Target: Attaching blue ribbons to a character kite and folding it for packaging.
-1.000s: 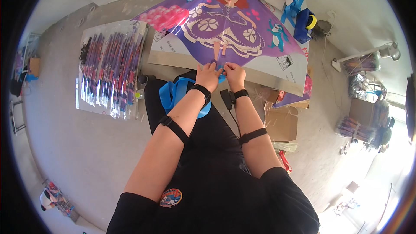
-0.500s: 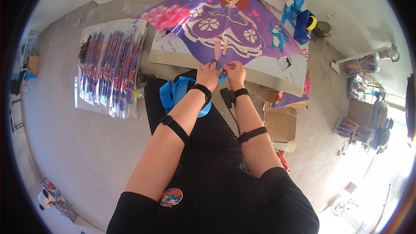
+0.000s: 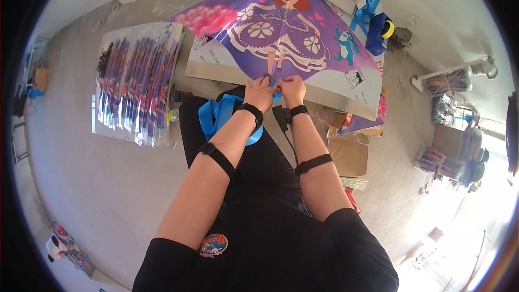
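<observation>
A purple kite (image 3: 303,32) printed with a red-haired princess lies spread on the board-topped table, its lower point toward me. My left hand (image 3: 259,95) rests at that point, fingers bent down over the kite's edge, with thumb and index finger close to a blue ribbon (image 3: 215,116). Opposite it, my right hand (image 3: 292,91) is closed in a pinch at the ribbon's upper end, by the kite's tip. From between the hands the ribbon hangs in loops onto my lap. The fingers hide exactly how ribbon and kite meet.
Packed kites in clear sleeves (image 3: 132,86) lie on a board at left. A blue tape dispenser (image 3: 379,33) and more blue ribbon (image 3: 368,6) are at the table's far right. An open cardboard box (image 3: 348,154) stands below the table's right side; a white fan-like stand (image 3: 451,74) is farther right.
Both hands stay at the kite's lower point, with only a very slight shift of the right hand and forearm to the left. The kite and ribbon look the same.
</observation>
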Tool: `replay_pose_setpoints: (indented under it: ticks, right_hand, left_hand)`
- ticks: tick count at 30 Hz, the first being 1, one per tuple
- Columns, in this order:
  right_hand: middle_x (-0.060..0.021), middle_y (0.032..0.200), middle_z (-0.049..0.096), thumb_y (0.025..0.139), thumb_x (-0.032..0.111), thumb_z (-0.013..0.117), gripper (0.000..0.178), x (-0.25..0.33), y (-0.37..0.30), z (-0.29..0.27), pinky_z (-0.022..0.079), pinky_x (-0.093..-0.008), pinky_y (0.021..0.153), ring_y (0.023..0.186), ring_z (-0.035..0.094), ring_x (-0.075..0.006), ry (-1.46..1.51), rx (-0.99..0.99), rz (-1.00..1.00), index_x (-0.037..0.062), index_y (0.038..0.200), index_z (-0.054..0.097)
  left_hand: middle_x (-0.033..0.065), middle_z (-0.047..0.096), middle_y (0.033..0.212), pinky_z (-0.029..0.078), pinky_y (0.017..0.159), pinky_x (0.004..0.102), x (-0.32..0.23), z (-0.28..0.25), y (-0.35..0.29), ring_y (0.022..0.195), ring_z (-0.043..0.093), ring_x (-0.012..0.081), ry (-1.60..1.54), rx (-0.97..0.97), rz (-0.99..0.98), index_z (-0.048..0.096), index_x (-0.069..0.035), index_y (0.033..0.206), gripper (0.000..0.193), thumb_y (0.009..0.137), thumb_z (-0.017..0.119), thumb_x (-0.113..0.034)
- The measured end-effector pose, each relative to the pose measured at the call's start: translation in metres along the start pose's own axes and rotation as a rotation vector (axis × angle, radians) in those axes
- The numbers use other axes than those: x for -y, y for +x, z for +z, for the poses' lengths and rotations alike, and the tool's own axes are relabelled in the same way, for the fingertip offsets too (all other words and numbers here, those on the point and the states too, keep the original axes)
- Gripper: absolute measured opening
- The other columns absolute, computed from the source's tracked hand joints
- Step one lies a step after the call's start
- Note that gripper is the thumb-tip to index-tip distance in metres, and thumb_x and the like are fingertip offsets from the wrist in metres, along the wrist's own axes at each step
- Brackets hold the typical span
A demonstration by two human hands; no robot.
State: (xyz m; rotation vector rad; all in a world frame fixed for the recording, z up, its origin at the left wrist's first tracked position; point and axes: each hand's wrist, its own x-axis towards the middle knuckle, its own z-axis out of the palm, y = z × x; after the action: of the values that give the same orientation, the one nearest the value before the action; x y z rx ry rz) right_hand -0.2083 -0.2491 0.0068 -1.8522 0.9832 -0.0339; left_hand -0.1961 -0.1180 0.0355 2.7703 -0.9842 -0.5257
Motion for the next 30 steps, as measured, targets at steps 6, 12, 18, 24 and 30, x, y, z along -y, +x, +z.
replay_pose_setpoints:
  ticks: [6, 12, 18, 24, 30]
  right_hand:
    - [-0.0089, 0.062, 0.062, 0.072, 0.006, 0.072, 0.021, -0.002, 0.010, 0.000, 0.050, -0.0292, 0.046, 0.050, 0.063, -0.0179, -0.017, 0.096, 0.020, -0.0005, 0.077, 0.053]
    - [-0.0107, 0.059, 0.064, 0.073, 0.009, 0.072, 0.017, -0.005, 0.035, -0.001, 0.050, -0.0290, 0.046, 0.048, 0.063, -0.0172, -0.182, 0.221, 0.015, -0.0003, 0.066, 0.059]
    - [-0.0110, 0.054, 0.063, 0.068, 0.018, 0.075, 0.022, 0.029, 0.033, -0.002, 0.049, -0.0282, 0.049, 0.049, 0.063, -0.0188, -0.487, 0.323, -0.021, 0.0013, 0.057, 0.065]
    - [-0.0084, 0.056, 0.064, 0.070, 0.021, 0.075, 0.024, 0.049, 0.036, -0.009, 0.049, -0.0297, 0.052, 0.053, 0.063, -0.0166, -0.683, 0.356, -0.009, 0.0006, 0.062, 0.066]
    - [-0.0077, 0.053, 0.063, 0.073, 0.034, 0.074, 0.038, 0.046, 0.039, -0.023, 0.049, -0.0286, 0.051, 0.049, 0.062, -0.0155, -0.762, 0.439, -0.112, 0.0010, 0.058, 0.065]
  left_hand:
    - [0.0080, 0.041, 0.138, 0.029, 0.102, 0.0580, 0.002, 0.003, -0.001, 0.128, 0.038, 0.0272, 0.010, 0.015, -0.014, 0.053, -0.025, 0.128, 0.044, 0.085, 0.051, -0.015]
    - [0.0072, 0.041, 0.138, 0.029, 0.102, 0.0593, 0.001, 0.002, 0.002, 0.127, 0.038, 0.0268, -0.016, 0.011, 0.003, 0.054, -0.026, 0.128, 0.046, 0.082, 0.055, -0.016]
    - [0.0060, 0.041, 0.137, 0.029, 0.101, 0.0600, 0.005, 0.010, 0.000, 0.126, 0.039, 0.0259, -0.034, -0.037, -0.025, 0.056, -0.027, 0.125, 0.042, 0.083, 0.054, -0.018]
    - [0.0053, 0.041, 0.137, 0.029, 0.101, 0.0600, -0.001, -0.002, 0.002, 0.126, 0.039, 0.0246, -0.026, 0.057, -0.037, 0.057, -0.024, 0.124, 0.040, 0.085, 0.052, -0.018]
    - [0.0062, 0.039, 0.139, 0.027, 0.102, 0.0598, -0.002, -0.002, 0.001, 0.128, 0.037, 0.0258, -0.056, 0.047, -0.038, 0.053, -0.025, 0.129, 0.044, 0.085, 0.052, -0.017]
